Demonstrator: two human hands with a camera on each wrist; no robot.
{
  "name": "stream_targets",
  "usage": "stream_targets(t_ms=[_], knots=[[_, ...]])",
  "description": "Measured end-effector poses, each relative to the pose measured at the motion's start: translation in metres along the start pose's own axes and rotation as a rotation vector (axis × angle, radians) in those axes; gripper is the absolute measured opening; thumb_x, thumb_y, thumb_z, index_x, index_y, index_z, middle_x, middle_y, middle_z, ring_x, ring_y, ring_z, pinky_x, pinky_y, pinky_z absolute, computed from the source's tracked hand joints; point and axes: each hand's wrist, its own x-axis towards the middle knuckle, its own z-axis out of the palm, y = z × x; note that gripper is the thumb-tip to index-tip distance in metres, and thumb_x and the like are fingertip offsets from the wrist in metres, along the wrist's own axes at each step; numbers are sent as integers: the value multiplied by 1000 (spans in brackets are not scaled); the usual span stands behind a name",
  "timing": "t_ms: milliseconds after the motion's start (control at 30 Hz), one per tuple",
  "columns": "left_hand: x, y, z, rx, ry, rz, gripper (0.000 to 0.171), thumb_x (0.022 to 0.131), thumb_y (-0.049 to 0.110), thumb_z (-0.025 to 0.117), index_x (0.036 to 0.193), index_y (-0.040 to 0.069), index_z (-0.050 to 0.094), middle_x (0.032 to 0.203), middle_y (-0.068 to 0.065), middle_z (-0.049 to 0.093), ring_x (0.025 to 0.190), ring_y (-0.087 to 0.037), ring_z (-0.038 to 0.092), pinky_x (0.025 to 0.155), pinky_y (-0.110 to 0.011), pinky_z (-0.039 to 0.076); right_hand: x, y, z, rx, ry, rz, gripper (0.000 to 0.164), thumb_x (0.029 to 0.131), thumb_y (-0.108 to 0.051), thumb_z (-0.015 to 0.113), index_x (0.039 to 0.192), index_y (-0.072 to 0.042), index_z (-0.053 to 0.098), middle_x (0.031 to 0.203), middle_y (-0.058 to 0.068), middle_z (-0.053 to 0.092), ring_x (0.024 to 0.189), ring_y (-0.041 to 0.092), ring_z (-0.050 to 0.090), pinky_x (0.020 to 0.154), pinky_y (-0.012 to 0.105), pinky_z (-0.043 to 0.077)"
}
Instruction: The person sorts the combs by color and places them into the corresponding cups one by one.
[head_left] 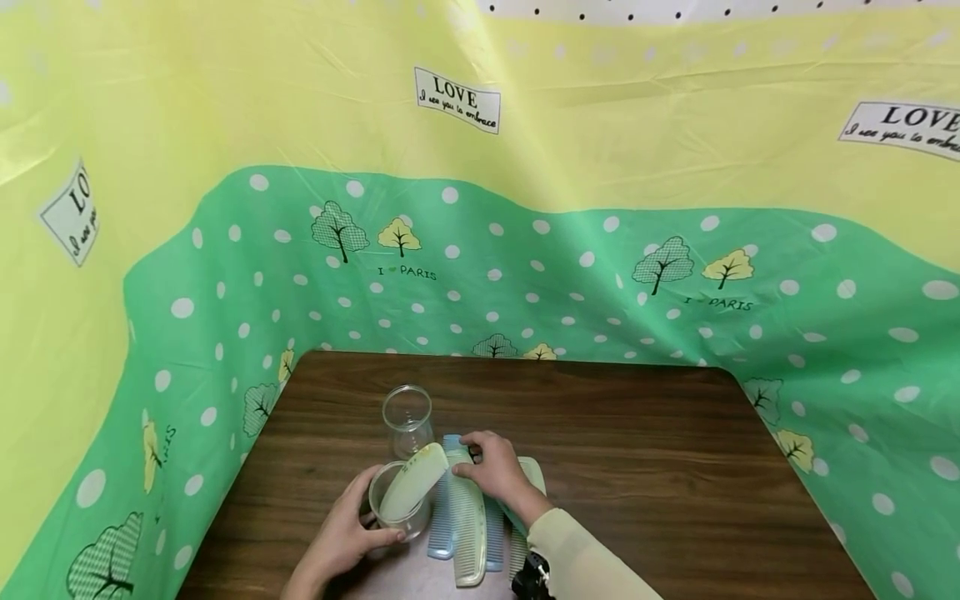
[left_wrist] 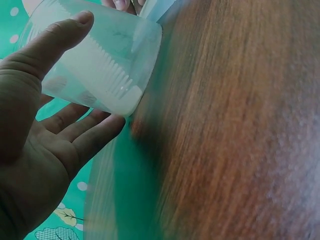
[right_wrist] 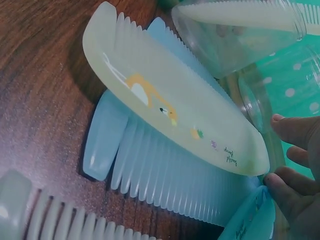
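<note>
My left hand point(head_left: 347, 527) holds a clear cup point(head_left: 415, 527), thumb on one side and fingers on the other. A pale yellow-green comb point(head_left: 414, 481) leans inside the cup, its upper end past the rim. My right hand point(head_left: 495, 471) is over the far end of a comb pile, thumb and fingers spread. In the right wrist view one fingertip touches the pile near the end of a pale printed comb point(right_wrist: 175, 112); the thumb is apart from it. Under that comb lie blue combs point(right_wrist: 155, 165), beside a teal comb end point(right_wrist: 255, 215).
A second clear cup point(head_left: 408, 417) stands just behind the held one. More combs, one of them pale green point(head_left: 533, 472), lie under and beside my right forearm. The brown wood-grain table point(head_left: 637, 467) is walled by a green and yellow printed cloth point(head_left: 525, 275).
</note>
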Motion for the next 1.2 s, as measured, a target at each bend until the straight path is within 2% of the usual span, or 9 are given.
stream_targets(t_ms=[333, 667, 900, 1200], knots=[[-1, 3, -1, -50, -14, 29, 96, 60, 16, 100, 144, 19, 53, 140, -10, 56, 125, -31, 54, 97, -38, 58, 3, -3, -2, -33, -27, 13, 46, 85, -20, 85, 125, -4, 70, 120, 16, 68, 99, 30, 68, 79, 39, 59], [1, 0, 1, -17, -7, 39, 99, 59, 17, 101, 144, 18, 51, 140, -11, 56, 125, -32, 54, 97, -37, 58, 9, -4, 1, -97, -47, 11, 46, 82, -16, 86, 124, -3, 70, 118, 16, 70, 98, 29, 68, 79, 43, 60], [0, -1, 2, -5, 4, 61, 99, 59, 18, 101, 144, 17, 51, 140, -13, 56, 124, -34, 55, 96, -37, 58, 10, -7, 4, -196, -50, 21, 46, 81, -15, 86, 123, -6, 71, 125, 16, 71, 115, 34, 66, 95, 49, 57], [-1, -1, 1, 5, -5, 7, 100, 59, 19, 101, 145, 19, 50, 141, -10, 56, 127, -31, 53, 97, -34, 57, 9, -7, 4, -231, -56, 1, 44, 79, -11, 85, 121, -6, 73, 124, 17, 70, 115, 37, 65, 96, 52, 56]])
